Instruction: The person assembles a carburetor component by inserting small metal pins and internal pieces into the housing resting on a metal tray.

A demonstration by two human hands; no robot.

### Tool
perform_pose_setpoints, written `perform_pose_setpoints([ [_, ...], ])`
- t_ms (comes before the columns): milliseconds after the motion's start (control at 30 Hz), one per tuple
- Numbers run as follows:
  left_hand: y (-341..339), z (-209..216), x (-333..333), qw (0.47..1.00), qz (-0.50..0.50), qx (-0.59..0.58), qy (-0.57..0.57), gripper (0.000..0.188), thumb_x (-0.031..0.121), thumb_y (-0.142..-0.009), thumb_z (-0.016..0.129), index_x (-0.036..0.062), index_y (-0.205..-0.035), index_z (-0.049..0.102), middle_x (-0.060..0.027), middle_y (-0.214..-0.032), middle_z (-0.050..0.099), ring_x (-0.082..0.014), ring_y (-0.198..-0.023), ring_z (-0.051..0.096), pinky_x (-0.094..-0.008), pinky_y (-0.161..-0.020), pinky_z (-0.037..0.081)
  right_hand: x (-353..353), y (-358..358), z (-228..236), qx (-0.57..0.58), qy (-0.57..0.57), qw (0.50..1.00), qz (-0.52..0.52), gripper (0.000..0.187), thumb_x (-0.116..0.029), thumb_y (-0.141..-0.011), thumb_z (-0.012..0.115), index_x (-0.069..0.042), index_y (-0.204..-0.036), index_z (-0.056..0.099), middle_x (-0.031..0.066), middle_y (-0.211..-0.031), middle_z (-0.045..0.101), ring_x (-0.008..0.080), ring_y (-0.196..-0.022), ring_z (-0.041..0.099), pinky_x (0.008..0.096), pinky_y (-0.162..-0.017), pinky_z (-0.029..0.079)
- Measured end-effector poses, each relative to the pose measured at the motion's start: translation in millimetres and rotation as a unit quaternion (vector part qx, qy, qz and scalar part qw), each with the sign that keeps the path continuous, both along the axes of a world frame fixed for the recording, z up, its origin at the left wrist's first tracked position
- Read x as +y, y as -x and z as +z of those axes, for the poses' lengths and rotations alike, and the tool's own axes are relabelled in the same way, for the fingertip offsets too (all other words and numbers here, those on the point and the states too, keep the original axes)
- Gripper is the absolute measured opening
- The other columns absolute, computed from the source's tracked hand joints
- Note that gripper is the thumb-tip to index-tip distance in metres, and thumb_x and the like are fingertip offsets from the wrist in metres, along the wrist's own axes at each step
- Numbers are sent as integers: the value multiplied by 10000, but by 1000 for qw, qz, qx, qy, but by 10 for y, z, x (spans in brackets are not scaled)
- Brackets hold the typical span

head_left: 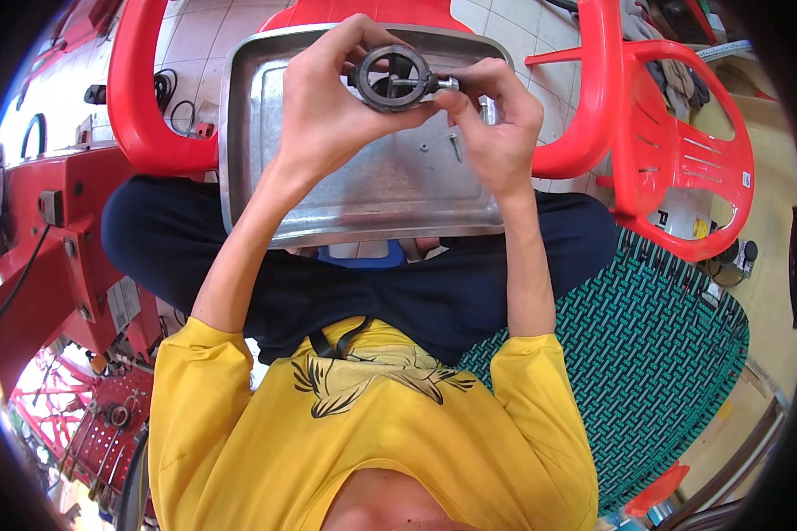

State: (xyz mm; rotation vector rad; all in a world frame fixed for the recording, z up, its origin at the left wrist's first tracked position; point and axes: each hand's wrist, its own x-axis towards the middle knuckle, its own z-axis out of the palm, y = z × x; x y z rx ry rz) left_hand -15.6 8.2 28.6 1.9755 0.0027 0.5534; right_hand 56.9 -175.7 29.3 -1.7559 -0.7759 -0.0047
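Observation:
My left hand (321,111) is closed around a dark metal ring (363,87), holding it up over the far part of a silver metal tray (390,208). A bolt (450,84) passes through the right side of the ring, its threaded end showing inside the opening. At its outer end, my right hand (498,133) grips the bolt with thumb and fingers. Below the hands, a small nut (423,148) and a thin screw (456,148) lie on the tray. Another shiny metal piece (484,108) is partly hidden beside my right hand.
The tray rests across my legs, against a red plastic chair (593,106). Another red chair (682,164) stands to the right, near a green woven seat (655,363). Red metal machinery (53,239) is close on the left. A black cable (164,88) lies on the tiled floor.

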Motion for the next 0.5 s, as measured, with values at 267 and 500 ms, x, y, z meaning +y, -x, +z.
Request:
perform_pose_setpoints([
  [267,-26,-108,-33,995,41,-87,3,469,249,-599,958,61,-868,623,-26,-785,679,-136,-704,647,-259,-654,512,62,-97,104,-20,1,999,46,189,-204,-905,778,-46,-864,682,5,-714,678,98,-633,603,254,-585,420],
  [500,21,-124,5,997,38,-68,-27,481,218,-636,975,53,-931,632,-41,-868,695,-123,-827,688,-258,-773,557,-17,-105,67,75,86,986,121,281,-257,-1021,624,-11,-887,634,58,-763,651,133,-641,609,271,-563,421],
])
